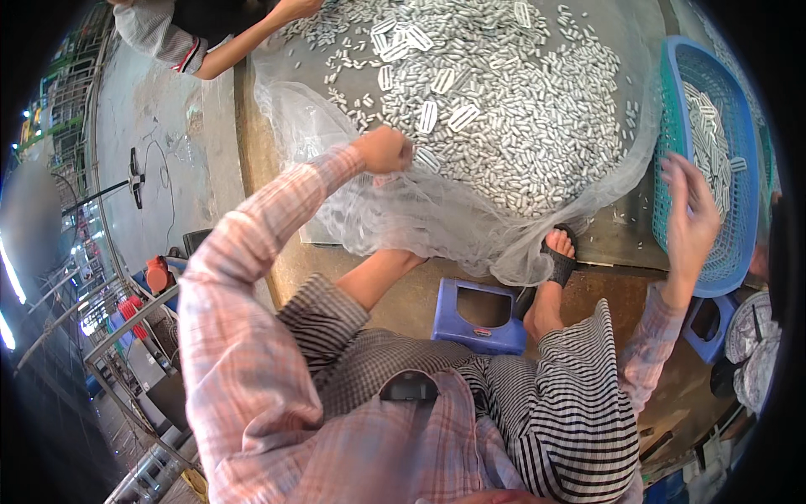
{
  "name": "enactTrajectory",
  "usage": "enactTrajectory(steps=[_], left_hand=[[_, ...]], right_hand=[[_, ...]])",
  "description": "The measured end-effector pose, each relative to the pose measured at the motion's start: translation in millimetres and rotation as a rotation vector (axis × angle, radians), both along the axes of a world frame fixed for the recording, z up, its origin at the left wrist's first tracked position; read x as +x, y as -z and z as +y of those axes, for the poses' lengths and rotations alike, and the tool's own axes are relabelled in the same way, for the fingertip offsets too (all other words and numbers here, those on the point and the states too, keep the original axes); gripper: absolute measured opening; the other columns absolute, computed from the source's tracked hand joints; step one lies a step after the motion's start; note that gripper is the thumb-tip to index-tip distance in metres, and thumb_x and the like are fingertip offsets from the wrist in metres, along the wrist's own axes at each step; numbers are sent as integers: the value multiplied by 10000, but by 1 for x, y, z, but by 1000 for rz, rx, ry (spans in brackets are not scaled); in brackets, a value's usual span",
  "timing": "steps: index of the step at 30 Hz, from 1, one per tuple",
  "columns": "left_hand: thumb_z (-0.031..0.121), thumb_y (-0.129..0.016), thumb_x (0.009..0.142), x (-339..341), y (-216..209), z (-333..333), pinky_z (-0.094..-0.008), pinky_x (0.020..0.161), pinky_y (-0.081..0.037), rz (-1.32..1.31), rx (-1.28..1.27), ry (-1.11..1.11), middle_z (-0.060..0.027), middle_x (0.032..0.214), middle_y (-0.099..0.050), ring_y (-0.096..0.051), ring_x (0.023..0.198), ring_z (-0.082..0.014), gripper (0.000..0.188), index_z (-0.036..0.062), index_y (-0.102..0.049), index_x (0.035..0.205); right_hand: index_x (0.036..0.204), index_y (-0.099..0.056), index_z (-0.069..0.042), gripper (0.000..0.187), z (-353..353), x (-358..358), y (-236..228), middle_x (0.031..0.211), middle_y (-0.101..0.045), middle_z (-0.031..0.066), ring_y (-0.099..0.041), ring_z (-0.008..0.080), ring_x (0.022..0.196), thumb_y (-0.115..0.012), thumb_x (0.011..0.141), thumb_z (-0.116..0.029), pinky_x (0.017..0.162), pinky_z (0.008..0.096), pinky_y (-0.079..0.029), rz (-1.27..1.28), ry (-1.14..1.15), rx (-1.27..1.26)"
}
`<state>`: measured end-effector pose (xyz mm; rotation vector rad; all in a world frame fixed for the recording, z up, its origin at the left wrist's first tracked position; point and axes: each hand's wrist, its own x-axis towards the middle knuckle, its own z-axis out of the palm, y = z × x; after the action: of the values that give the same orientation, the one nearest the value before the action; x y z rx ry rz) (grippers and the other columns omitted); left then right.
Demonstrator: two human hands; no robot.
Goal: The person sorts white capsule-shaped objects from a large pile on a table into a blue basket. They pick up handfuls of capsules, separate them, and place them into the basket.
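Observation:
My left hand (pixel 384 151) is curled closed at the near left edge of a heap of small silver metal pieces (pixel 537 126). Whatever its fingers hold, if anything, is hidden. Just beside it lies a flat slotted silver piece (pixel 427 159); others like it, such as one slotted piece (pixel 463 118), are scattered over the heap. My right hand (pixel 693 214) is raised at the near left side of a blue plastic basket (pixel 739 252), fingers stretched out and nothing visible in them. Inside the basket lie many long silver pieces (pixel 712 143).
A whitish translucent mesh sheet (pixel 378 214) lies bunched along the heap's near edge, close to my feet. A blue plastic stool (pixel 478 336) stands in front of me. At the upper left, another person's arm (pixel 243 55) reaches toward the heap.

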<state>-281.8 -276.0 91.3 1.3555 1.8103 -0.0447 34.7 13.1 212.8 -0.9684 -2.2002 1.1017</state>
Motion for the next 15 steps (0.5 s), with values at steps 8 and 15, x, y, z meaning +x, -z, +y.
enactTrajectory(steps=[8,15], left_hand=[[216,-626,796,15,8,-35,-343,698,-517,-148,-213,-339,-131,743,-668,-652,704,-206,219,26,-690,884],[158,-867,512,14,59,5,-386,885,-491,283,295,-800,-265,1324,-294,-567,998,-439,1212,101,-105,1452]], right_hand=[[1140,-588,-2,486,-29,-166,129,1059,-631,192,-630,303,931,-741,759,-262,819,377,-489,-314,-785,97],[1345,-323,24,1132,-47,-224,193,1263,-473,272,-494,387,1157,-907,462,-376,978,414,-419,-668,-598,97]])
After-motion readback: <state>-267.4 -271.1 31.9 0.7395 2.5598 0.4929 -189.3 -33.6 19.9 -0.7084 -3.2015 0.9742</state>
